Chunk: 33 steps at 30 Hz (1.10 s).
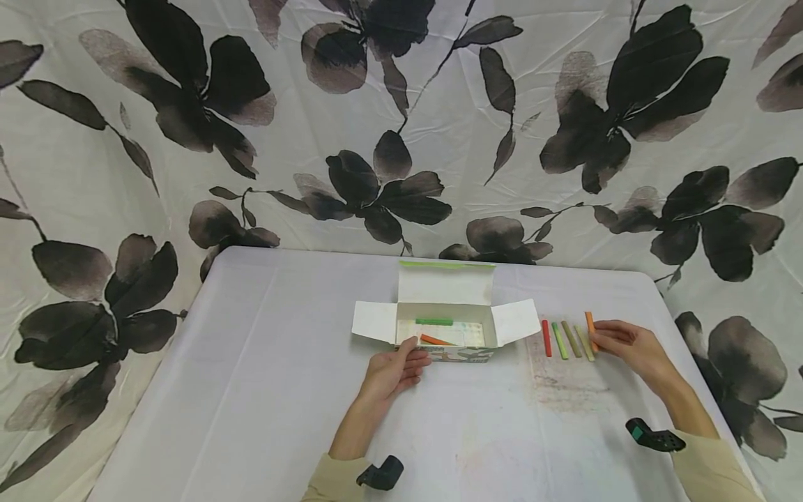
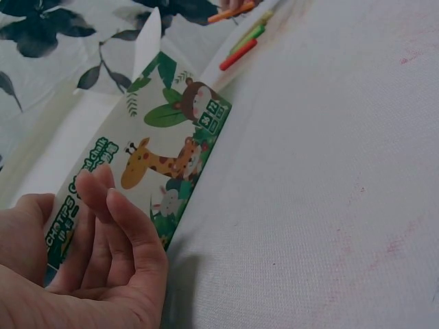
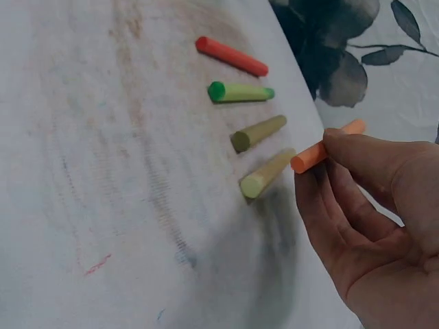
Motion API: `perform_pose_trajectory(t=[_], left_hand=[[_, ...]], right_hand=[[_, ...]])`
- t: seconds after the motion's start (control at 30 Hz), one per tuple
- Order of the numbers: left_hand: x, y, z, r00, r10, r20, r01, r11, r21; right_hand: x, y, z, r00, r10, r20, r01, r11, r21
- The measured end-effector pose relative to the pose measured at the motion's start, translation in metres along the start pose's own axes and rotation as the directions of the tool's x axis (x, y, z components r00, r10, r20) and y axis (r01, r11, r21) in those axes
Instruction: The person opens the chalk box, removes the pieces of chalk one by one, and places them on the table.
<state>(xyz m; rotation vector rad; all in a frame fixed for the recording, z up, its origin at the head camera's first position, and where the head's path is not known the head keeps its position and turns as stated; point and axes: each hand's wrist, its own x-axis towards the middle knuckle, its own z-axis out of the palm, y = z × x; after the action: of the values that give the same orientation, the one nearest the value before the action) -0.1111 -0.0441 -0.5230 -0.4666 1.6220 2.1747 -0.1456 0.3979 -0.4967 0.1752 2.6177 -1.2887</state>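
Observation:
My right hand (image 1: 633, 348) pinches an orange chalk stick (image 3: 310, 157) between thumb and fingers, at the right end of a row of chalk. That row holds a red stick (image 1: 546, 338), a green stick (image 1: 560, 340), an olive stick (image 1: 571, 339) and a pale yellow-green stick (image 1: 584, 340). At the near left corner of an open chalk box (image 1: 461, 355), my left hand (image 1: 389, 373) holds the front wall, thumb at the top edge and fingers outside. Inside lie a green chalk stick (image 1: 434, 322) and an orange one (image 1: 433, 339).
The box lid (image 1: 445, 284) stands up at the back, and side flaps (image 1: 375, 320) spread outward. Smudges of chalk dust (image 1: 567, 390) mark the white tablecloth (image 1: 282, 362) below the row. A floral curtain (image 1: 282, 139) hangs behind the table.

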Motion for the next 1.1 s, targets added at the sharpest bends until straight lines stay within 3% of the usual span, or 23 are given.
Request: perform_pose_trajectory(t=[0.3, 0.5, 0.83, 1.1], left_hand=[[-0.002, 0.002, 0.001, 1.000, 0.002, 0.009, -0.002, 1.000, 0.003], [-0.002, 0.002, 0.001, 1.000, 0.005, 0.008, -0.005, 1.000, 0.004], [0.000, 0.000, 0.000, 1.000, -0.006, 0.004, 0.006, 1.000, -0.002], [0.001, -0.001, -0.001, 1.000, -0.003, -0.001, 0.003, 1.000, 0.001]], right_hand=[[0.001, 0.024, 0.001, 0.999, 0.031, -0.017, -0.032, 0.999, -0.040], [0.001, 0.026, 0.004, 0.998, -0.009, -0.058, 0.003, 0.995, -0.103], [0.001, 0.003, 0.004, 0.987, -0.087, -0.133, 0.053, 0.970, -0.239], [0.009, -0.020, -0.001, 0.982, -0.127, -0.140, 0.107, 0.984, -0.143]])
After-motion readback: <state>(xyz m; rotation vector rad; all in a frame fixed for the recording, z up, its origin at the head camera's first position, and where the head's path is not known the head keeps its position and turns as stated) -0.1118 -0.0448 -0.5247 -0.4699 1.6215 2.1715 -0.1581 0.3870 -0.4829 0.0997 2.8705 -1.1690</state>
